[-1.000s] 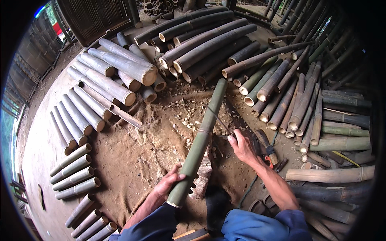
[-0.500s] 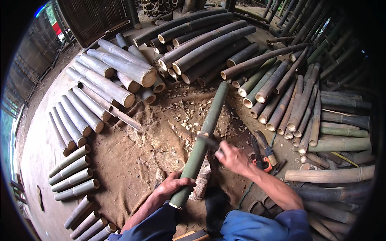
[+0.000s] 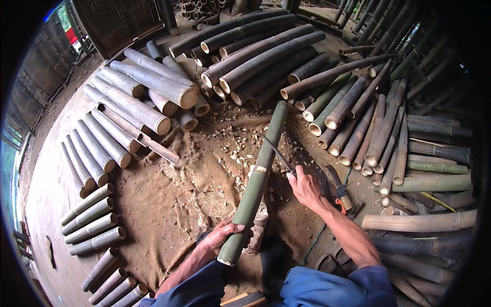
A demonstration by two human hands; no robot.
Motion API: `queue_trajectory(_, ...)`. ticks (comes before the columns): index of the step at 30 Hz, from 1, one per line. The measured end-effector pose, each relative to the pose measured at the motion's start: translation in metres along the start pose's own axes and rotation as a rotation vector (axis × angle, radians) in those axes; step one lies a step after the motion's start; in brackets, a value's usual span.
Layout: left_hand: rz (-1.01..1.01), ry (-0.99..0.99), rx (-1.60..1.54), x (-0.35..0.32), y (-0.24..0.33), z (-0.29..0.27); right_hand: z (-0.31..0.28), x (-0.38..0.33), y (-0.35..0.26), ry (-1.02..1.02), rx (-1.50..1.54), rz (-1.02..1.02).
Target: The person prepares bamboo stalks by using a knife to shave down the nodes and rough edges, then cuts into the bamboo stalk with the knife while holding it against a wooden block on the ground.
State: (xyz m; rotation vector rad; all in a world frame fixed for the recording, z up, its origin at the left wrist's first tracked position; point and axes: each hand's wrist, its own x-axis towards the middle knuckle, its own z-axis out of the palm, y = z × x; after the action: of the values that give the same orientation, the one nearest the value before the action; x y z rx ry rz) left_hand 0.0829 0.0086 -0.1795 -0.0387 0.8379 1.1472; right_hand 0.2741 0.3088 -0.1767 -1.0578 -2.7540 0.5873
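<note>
A green bamboo culm (image 3: 249,207) slants away in front of me, its near end low by my lap and its far end by the piled bamboo. Wrapped round its lower part is my left hand (image 3: 226,236), closed on it. A pale scraped ring marks the node about midway up. My right hand (image 3: 306,188) is closed on the handle of a knife, whose thin, dark, slightly curved blade (image 3: 279,153) lies across the culm's upper half. Beneath the culm stands a rough wooden block (image 3: 262,222), partly hidden.
Brown sacking (image 3: 174,204) covers the ground, strewn with pale chips (image 3: 238,148). Bamboo lengths (image 3: 276,56) lie piled ahead, others (image 3: 378,138) on the right, cut pieces (image 3: 97,148) on the left. Beside my right forearm lie tools, one with an orange handle (image 3: 340,205).
My right hand has moved right and slightly up and forward, carrying the blade from the node to the upper culm. The culm has shifted slightly; my left hand keeps its hold.
</note>
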Motion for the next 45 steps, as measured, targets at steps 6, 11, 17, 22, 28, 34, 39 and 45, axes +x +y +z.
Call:
queue_trajectory(6,0.025,-0.138,-0.114,0.008,-0.013,-0.006,-0.004,-0.008,-0.026,-0.061,0.063,-0.328)
queue_trajectory(11,0.010,-0.143,-0.195,0.006,-0.014,-0.012,0.000,-0.002,-0.038,-0.187,0.141,-0.190)
queue_trajectory(17,-0.002,-0.380,-0.473,0.006,-0.013,-0.006,0.008,0.007,-0.007,-0.034,0.299,0.133)
queue_trajectory(22,0.176,0.176,0.348,-0.042,0.026,0.034,-0.007,-0.002,-0.038,-0.056,0.261,-0.041)
queue_trajectory(28,0.088,0.271,0.485,-0.037,0.020,0.024,-0.004,-0.023,-0.070,-0.169,0.018,-0.380)
queue_trajectory(34,0.128,0.212,0.638,-0.033,0.024,0.010,-0.002,0.005,-0.028,-0.077,0.131,0.064)
queue_trajectory(39,0.136,0.189,0.544,-0.039,0.027,0.020,-0.006,-0.018,-0.050,-0.146,0.045,-0.428)
queue_trajectory(45,0.126,0.162,0.485,-0.036,0.020,0.013,-0.005,-0.001,-0.048,-0.245,0.169,-0.026)
